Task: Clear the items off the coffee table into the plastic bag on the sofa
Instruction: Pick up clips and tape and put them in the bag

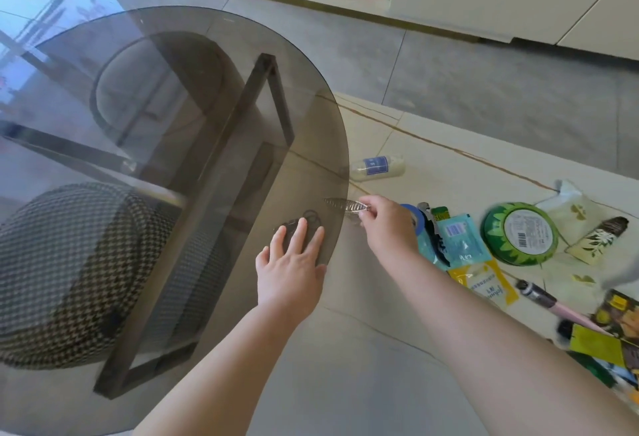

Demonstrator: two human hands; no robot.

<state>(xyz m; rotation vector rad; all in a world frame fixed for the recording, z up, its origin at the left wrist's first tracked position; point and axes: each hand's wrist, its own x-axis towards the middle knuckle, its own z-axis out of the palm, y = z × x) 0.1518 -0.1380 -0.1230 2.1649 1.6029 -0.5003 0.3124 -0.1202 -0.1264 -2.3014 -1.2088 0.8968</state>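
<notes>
Smoked-glass round coffee table (103,96) filled the left. L hand (292,262) lay flat near its rim, fingers straight, pressing on dark hair ties (307,217). R hand (387,224) pinched a clear hair clip (345,206) w/ thumb & fingertips, right at the table edge. Beside the table lay a white bottle (377,167), blue sachet (456,238), watermelon-print tin (520,233) & other packets. Bag and sofa not visible.

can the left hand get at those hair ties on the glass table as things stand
Probably yes. The left hand lies flat on the glass table, its fingertips already at the hair ties. Nothing lies between them, and the right hand is off to the side.
</notes>
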